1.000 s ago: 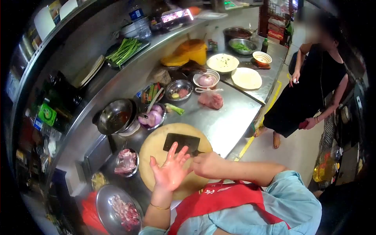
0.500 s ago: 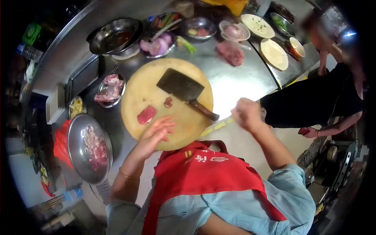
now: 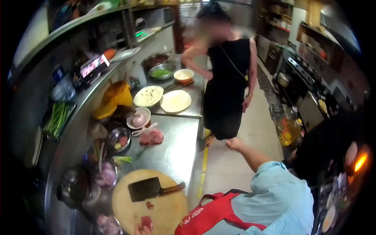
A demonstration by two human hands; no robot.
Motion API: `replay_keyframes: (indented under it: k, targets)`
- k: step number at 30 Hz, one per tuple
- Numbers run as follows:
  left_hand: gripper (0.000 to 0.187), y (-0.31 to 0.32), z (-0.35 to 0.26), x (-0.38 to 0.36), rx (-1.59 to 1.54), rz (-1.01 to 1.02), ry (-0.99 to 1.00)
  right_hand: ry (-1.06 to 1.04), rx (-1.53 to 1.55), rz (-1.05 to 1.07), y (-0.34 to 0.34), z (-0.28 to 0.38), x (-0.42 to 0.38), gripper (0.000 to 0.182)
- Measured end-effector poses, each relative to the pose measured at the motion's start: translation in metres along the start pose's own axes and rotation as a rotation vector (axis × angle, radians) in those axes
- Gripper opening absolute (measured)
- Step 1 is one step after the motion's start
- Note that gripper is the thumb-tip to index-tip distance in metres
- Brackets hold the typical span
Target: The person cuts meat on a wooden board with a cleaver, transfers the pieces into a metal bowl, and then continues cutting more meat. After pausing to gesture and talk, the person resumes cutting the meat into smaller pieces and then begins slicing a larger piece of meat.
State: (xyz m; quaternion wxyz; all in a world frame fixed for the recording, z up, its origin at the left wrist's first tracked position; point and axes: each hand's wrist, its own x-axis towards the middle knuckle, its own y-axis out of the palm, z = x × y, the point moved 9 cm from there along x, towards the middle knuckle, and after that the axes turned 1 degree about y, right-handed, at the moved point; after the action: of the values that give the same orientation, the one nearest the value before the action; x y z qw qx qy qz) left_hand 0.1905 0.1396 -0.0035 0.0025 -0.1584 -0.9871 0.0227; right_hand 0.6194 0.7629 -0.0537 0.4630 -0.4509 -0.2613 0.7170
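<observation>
A round wooden cutting board [image 3: 172,207] lies on the steel counter. Across it rests a cleaver [image 3: 144,189], its wooden handle to the right. Near the cleaver sits a small scrap of meat [image 3: 149,205]. At the bottom edge, the fingertips of my left hand [image 3: 143,231] are closed on a piece of red meat [image 3: 147,222]; the rest of that hand is out of frame. My right hand [image 3: 234,144] is stretched forward over the floor, away from the board. It is closed in a fist, with nothing visible in it.
Bagged meat [image 3: 151,137], purple onions [image 3: 105,175] and a bowl of meat [image 3: 109,225] surround the board. White plates [image 3: 176,101] stand farther back. A person in black [image 3: 227,90] stands in the aisle beyond the counter. At the right, a flame [image 3: 360,163] burns by the stoves.
My view has swung up and to the right, toward the person in black. The right arm has extended forward, and my left fingers have closed on the red meat. The cleaver still lies on the board.
</observation>
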Motion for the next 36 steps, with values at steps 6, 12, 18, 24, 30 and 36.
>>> replay_keyframes:
  k: [6,12,18,24,30,36]
  targets:
    - [0.046,0.017,-0.040,0.014,0.159,0.096,0.009,-0.052,-0.033,-0.314,-0.028,-0.020,-0.032,0.031]
    - [0.051,0.263,-0.179,0.014,0.797,0.858,0.820,-0.717,0.320,0.736,0.095,0.287,-0.216,0.062]
    - [0.059,0.195,-0.166,0.115,0.554,0.772,0.176,-0.462,0.426,0.709,0.025,0.217,-0.188,0.085]
    - [0.081,0.077,-0.097,0.257,0.623,0.741,0.215,-0.262,0.754,0.388,-0.042,0.083,-0.168,0.090]
    - [0.074,-0.029,-0.227,0.238,0.084,0.475,-0.122,-0.110,0.903,0.066,-0.150,-0.047,-0.204,0.079]
    - [0.092,-0.048,-0.223,0.249,0.198,0.401,0.032,0.007,0.911,0.134,-0.135,-0.080,-0.229,0.062]
